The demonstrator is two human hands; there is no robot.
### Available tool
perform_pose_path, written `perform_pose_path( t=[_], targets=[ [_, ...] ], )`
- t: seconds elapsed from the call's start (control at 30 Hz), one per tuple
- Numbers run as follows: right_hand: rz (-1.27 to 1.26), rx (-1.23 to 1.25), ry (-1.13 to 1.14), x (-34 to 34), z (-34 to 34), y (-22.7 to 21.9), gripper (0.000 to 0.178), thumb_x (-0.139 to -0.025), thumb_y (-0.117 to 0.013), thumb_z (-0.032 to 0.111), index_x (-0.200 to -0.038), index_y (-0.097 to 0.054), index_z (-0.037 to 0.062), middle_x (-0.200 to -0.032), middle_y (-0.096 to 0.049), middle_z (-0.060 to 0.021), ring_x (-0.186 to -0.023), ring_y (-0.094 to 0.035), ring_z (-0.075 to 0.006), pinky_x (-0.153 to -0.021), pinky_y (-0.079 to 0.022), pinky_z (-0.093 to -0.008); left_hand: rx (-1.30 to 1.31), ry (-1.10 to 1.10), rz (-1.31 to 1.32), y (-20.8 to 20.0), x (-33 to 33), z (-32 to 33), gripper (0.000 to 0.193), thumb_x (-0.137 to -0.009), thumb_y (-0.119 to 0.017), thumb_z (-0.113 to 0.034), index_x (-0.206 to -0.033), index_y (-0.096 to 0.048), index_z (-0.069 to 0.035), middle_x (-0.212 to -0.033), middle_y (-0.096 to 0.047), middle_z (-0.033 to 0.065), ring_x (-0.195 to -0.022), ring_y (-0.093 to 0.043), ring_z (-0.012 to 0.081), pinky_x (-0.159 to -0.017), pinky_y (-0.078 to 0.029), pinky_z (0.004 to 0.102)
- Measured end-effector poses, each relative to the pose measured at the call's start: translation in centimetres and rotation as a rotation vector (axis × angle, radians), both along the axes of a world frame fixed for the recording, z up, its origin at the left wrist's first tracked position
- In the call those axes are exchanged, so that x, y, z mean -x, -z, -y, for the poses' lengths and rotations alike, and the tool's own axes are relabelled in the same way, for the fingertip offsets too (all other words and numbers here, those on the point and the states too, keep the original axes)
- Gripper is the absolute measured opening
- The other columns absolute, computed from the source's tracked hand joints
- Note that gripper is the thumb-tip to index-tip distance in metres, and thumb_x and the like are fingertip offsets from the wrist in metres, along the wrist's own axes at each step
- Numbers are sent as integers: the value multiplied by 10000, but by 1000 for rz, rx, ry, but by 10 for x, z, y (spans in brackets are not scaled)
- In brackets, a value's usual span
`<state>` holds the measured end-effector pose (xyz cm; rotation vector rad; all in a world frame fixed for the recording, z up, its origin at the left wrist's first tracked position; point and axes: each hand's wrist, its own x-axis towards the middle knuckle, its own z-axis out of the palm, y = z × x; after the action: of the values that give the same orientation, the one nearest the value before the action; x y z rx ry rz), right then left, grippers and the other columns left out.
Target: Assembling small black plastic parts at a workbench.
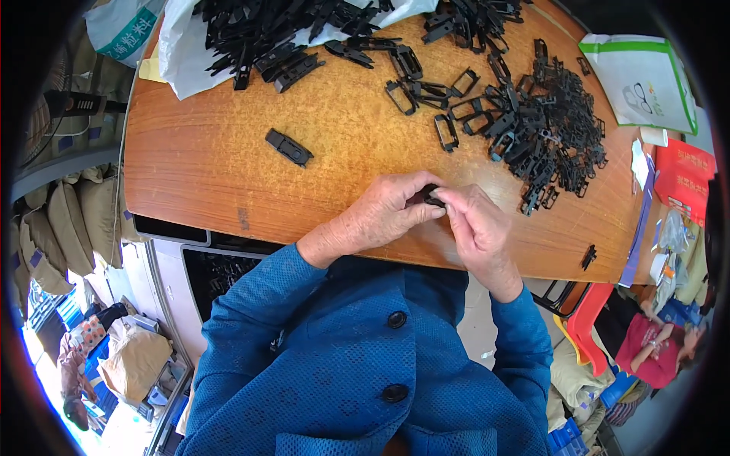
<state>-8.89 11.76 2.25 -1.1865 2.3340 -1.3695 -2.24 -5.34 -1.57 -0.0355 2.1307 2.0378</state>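
Observation:
Near the table's front edge, my left hand (391, 207) and my right hand (479, 228) meet around a small black plastic part (433, 196). Fingers of both hands are closed on it and cover most of it, so its shape is hard to make out. To the left of my hands, a single longer black plastic piece (289, 147) lies by itself on the wooden table (205, 152). Right of and beyond my hands spreads a heap of small black rectangular frames (544, 114), a few of them scattered loosely toward the middle.
At the far left, a white plastic bag (181, 57) lies under a pile of long black parts (266, 34). A white-and-green bag (639, 83) and a red box (684, 178) are at the right. One small black piece (589, 257) sits near the right front edge. Another person (650, 349) is at the lower right.

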Motion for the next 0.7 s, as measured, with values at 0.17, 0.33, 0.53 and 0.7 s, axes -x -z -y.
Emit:
perform_pose_path(
  t=[0.17,0.33,0.53,0.7],
  targets=[
    [-68,-28,99,-10,4,-3,307,-790,-612,-99,-1080,-608,-1,-1065,-588,-157,-916,-591,-283,-777,-503,-331,-499,-109,157,8,2,-10,242,-946,-584,-120,-1157,-556,-4,-984,-611,21,-894,-580,82,-786,-512,245],
    [-265,-90,85,-1,12,5,310,-766,-650,-91,-1061,-622,-1,-1041,-604,-154,-919,-596,-286,-780,-503,-338,-456,-130,228,-4,3,-2,277,-935,-608,-170,-1160,-561,-15,-947,-609,13,-835,-578,79,-740,-511,236],
    [-87,-15,126,-3,8,9,248,-794,-652,-75,-1035,-630,-19,-926,-657,-153,-816,-640,-258,-729,-506,-310,732,-355,-217,-35,11,70,300,-815,-699,-203,-1048,-593,-47,-853,-602,92,-712,-604,207,-613,-502,321],
    [-20,2,159,-15,10,10,227,-796,-656,-67,-1017,-635,-17,-886,-662,-162,-753,-651,-275,-653,-519,-320,1264,-538,-232,-19,22,135,256,-776,-704,-163,-978,-581,-65,-871,-562,93,-791,-599,286,-659,-505,376]
  ],
)
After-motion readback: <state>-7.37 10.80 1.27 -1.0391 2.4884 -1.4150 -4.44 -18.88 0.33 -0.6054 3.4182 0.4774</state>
